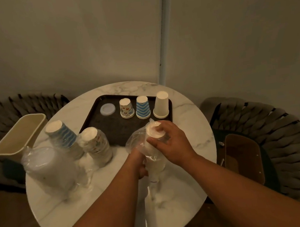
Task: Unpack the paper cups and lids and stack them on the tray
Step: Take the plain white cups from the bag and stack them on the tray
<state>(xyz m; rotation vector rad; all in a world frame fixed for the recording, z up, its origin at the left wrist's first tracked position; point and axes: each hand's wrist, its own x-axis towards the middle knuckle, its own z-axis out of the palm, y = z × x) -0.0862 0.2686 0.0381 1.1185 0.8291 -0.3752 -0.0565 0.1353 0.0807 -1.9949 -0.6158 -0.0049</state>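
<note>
A dark tray (114, 129) lies on the round marble table (187, 109). On it sit a clear lid (107, 109) and three upside-down cup stacks: a patterned one (126, 108), a blue-striped one (142, 107) and a plain white one (161, 105). Just in front of the tray I hold a plastic sleeve of white cups (154, 160). My right hand (170, 142) grips the top cup of that sleeve. My left hand (138, 164) holds the sleeve lower down, partly hidden behind it.
Left of the tray stand wrapped sleeves: blue-striped cups (63, 135), patterned cups (96, 146) and a bag of lids (48, 169). A cream bin (19, 137) sits at the left, a brown cardboard box (243, 157) at the right, woven chairs on both sides.
</note>
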